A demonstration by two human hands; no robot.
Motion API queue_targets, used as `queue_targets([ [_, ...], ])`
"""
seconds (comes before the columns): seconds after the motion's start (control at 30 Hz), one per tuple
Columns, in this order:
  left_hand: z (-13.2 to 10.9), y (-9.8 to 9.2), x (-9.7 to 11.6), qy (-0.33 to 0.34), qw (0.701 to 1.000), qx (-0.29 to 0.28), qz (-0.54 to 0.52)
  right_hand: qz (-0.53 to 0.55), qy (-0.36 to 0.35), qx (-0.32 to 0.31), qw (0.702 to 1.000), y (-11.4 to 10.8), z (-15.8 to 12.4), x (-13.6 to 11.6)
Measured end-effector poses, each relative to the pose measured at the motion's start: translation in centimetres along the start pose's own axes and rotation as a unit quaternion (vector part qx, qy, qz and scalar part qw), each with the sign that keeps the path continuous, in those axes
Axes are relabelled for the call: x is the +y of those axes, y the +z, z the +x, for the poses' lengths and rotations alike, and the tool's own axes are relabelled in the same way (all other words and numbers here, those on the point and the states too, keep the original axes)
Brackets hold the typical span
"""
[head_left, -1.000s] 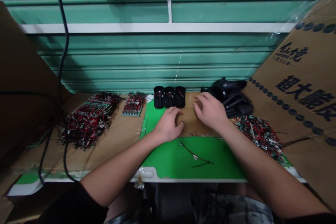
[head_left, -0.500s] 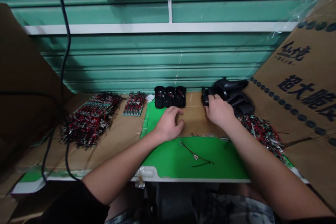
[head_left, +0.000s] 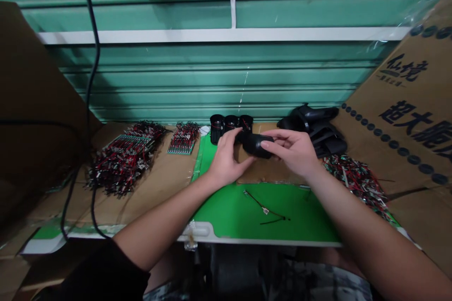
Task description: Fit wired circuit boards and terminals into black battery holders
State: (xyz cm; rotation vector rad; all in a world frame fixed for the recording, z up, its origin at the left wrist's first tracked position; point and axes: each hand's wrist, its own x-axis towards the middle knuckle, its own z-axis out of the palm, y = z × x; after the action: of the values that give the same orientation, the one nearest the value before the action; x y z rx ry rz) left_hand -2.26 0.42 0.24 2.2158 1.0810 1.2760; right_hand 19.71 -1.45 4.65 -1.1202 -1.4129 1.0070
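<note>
A smooth black plastic shell (head_left: 257, 146) is held above the cardboard by my right hand (head_left: 294, 150), thumb on the near side and fingers behind. Around the shell's left end is my left hand (head_left: 228, 162), fingers and thumb apart; whether it touches the shell I cannot tell. Behind the left hand, three black plastic housings (head_left: 231, 123) stand in a row against the wall, with thin red wires inside. Nearer me, a thin dark wire lead with a small white piece (head_left: 264, 210) lies on the green tabletop (head_left: 226, 211).
More black plastic shells (head_left: 314, 124) are piled at the back right, beside a heap of wired parts (head_left: 356, 181). Wired circuit boards (head_left: 122, 160) lie at left, with a smaller board (head_left: 181, 138) beside them. A black cable (head_left: 92, 75) hangs at left. Cardboard (head_left: 416, 117) stands at right.
My right hand has lifted a black shell from the back right pile and brought it left to my left hand. The left hand's fingers have spread. The view has shifted slightly.
</note>
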Motion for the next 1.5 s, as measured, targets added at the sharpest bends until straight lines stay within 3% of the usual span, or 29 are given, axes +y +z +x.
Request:
queue_targets([
  [0.17, 0.1, -0.3, 0.3, 0.025, 0.999, -0.033, -0.003, 0.092, 0.056, -0.033, 0.994, 0.7, -0.5, -0.4],
  [0.23, 0.0, -0.1, 0.3, -0.008, 1.0, -0.019, -0.018, 0.116, 0.049, -0.045, 0.991, 0.5, -0.1, -0.2],
  [0.33, 0.2, 0.2, 0.2, -0.115, 0.989, 0.031, -0.087, 0.124, 0.044, -0.065, 0.989, 0.2, 0.2, 0.0],
  [0.4, 0.5, 0.2, 0.3, -0.193, 0.962, 0.043, -0.189, 0.05, 0.051, -0.106, 0.992, 0.2, 0.1, 0.2],
  [0.47, 0.9, 0.2, 0.4, -0.243, 0.922, 0.037, -0.299, -0.067, 0.046, -0.2, 0.976, 0.4, -0.3, 0.3],
  [0.57, 1.2, 0.2, 0.8, -0.261, 0.883, 0.027, -0.389, -0.211, 0.033, -0.358, 0.909, 1.1, -1.3, 0.3],
  [0.63, 1.2, 0.1, 1.1, -0.266, 0.872, 0.01, -0.41, -0.268, 0.025, -0.412, 0.871, 1.6, -1.9, 0.2],
  [0.7, 1.2, 0.2, 1.3, -0.276, 0.863, -0.006, -0.424, -0.313, 0.0, -0.422, 0.851, 2.1, -2.4, 0.1],
  [0.83, 1.1, 0.2, 1.6, -0.288, 0.851, 0.004, -0.438, -0.357, -0.046, -0.4, 0.843, 2.3, -2.9, -0.1],
  [0.97, 1.3, -0.1, 1.6, -0.313, 0.847, 0.012, -0.43, -0.268, -0.016, -0.438, 0.858, 2.0, -2.7, -0.1],
  [1.03, 1.4, -0.2, 1.5, -0.328, 0.841, 0.018, -0.43, -0.168, 0.017, -0.412, 0.895, 1.8, -2.4, -0.1],
  [1.17, 1.6, -0.4, 1.4, -0.349, 0.815, 0.041, -0.461, 0.018, 0.068, -0.229, 0.971, 1.7, -1.3, 0.0],
  [1.33, 1.8, -0.5, 1.3, -0.358, 0.808, 0.073, -0.463, 0.098, 0.094, -0.082, 0.987, 1.2, 0.0, 0.1],
  [1.5, 2.0, -0.6, 1.1, -0.344, 0.825, 0.124, -0.431, 0.03, 0.019, -0.009, 0.999, 0.9, 0.5, 1.3],
])
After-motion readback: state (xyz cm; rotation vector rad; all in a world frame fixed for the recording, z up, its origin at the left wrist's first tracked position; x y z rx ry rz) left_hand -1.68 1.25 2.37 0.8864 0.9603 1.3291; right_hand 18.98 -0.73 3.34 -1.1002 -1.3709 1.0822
